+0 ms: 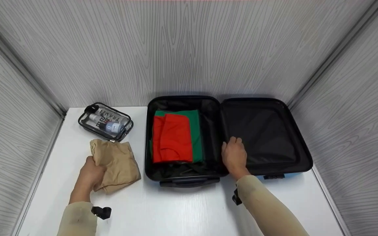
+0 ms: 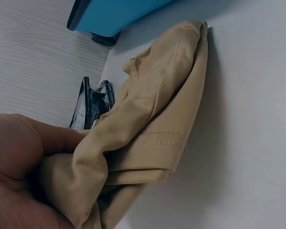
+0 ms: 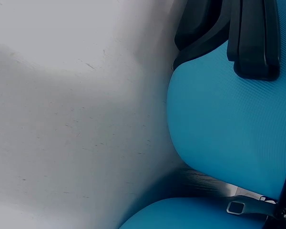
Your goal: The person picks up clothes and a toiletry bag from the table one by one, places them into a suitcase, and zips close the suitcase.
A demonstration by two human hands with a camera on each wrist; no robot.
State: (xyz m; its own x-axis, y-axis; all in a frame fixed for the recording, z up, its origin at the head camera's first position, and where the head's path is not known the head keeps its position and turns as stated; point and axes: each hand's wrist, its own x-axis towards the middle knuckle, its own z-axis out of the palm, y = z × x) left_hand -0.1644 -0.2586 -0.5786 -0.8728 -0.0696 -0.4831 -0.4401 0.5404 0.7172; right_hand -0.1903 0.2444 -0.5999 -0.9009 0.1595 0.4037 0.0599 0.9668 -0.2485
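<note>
Folded tan cloth, apparently a garment with a double-stitched hem (image 2: 157,138), lies on the left of the table (image 1: 182,209). My left hand (image 1: 92,173) grips its left edge, thumb and fingers pinching the layers in the left wrist view. An open suitcase (image 1: 185,179), blue outside and black inside, lies at centre and right. Red (image 1: 177,137) and green (image 1: 195,131) folded clothes are stacked in its left half. My right hand (image 1: 235,155) holds the rim between the two halves with curled fingers; its fingertips are hidden. Only a sliver of it shows in the right wrist view.
A clear, black-trimmed travel pouch (image 1: 110,114) with small bottles stands just behind the tan cloth. The suitcase's right half (image 1: 264,131) has a dark lining panel. Wood-grain walls (image 1: 182,49) enclose the table at the back and both sides.
</note>
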